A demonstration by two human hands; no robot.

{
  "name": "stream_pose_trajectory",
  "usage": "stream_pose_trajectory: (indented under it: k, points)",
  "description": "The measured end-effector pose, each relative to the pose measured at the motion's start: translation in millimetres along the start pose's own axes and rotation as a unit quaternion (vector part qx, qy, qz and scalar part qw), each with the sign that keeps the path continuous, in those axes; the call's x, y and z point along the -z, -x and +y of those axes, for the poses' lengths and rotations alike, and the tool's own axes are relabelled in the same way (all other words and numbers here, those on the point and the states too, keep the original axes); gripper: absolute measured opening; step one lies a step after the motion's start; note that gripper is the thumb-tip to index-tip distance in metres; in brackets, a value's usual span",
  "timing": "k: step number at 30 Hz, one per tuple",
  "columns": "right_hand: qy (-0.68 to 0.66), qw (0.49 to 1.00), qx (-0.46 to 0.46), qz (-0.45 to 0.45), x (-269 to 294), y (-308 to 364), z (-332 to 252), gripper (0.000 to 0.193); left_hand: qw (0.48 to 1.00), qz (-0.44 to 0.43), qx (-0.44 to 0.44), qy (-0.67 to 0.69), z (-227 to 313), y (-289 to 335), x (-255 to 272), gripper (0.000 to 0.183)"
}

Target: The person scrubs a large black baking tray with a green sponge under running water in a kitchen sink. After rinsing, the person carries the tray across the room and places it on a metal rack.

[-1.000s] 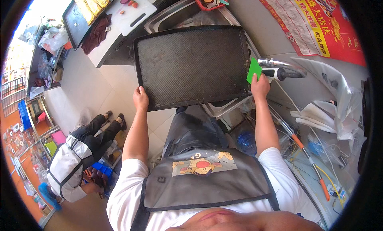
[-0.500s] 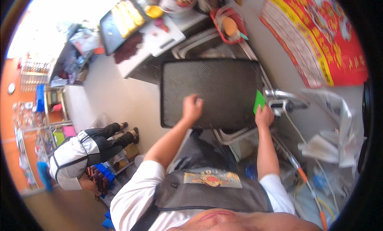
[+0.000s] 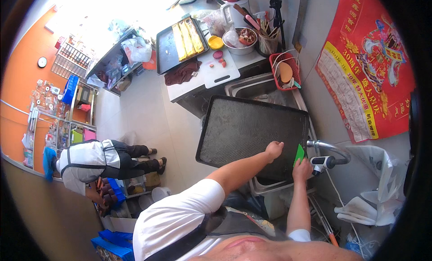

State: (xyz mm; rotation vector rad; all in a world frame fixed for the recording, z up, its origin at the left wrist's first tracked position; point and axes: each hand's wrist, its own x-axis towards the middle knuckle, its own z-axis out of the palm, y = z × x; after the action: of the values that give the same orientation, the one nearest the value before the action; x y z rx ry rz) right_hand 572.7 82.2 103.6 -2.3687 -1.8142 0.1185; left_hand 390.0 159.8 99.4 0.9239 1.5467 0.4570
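Right hand (image 3: 302, 169) clamps the scraper (image 3: 299, 154) near the right rim of the tray (image 3: 252, 130); left hand (image 3: 273, 151) curls over it, and I can't tell whether it holds anything. I'd angle the scraper low and brace the tray, there over the sink (image 3: 245, 82)

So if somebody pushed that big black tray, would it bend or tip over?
The black tray would probably stay stiff, since a raised rim borders its wide flat sheet. It might tip if pushed down on its left end, which seems to jut past the sink.
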Motion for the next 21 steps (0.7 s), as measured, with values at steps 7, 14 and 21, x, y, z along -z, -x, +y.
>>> stream_pose_trajectory:
  k: [7, 14, 21]
  points:
    - [-0.019, 1.0, 0.017, -0.002, 5.0, 1.0, -8.1, 0.024, 0.964, -0.038, 0.134, 0.227, -21.5, -42.0, -35.6, 0.044]
    - [-0.172, 0.983, -0.055, -0.028, -6.4, -9.7, -14.8, 0.027, 0.922, -0.081, 0.154, 0.346, -17.2, -49.9, -35.1, 0.035]
    - [-0.4, 0.886, -0.174, -0.157, -47.0, -40.4, -38.6, 0.035, 0.977, 0.029, 0.092, 0.19, -18.5, -40.1, -35.0, 0.04]
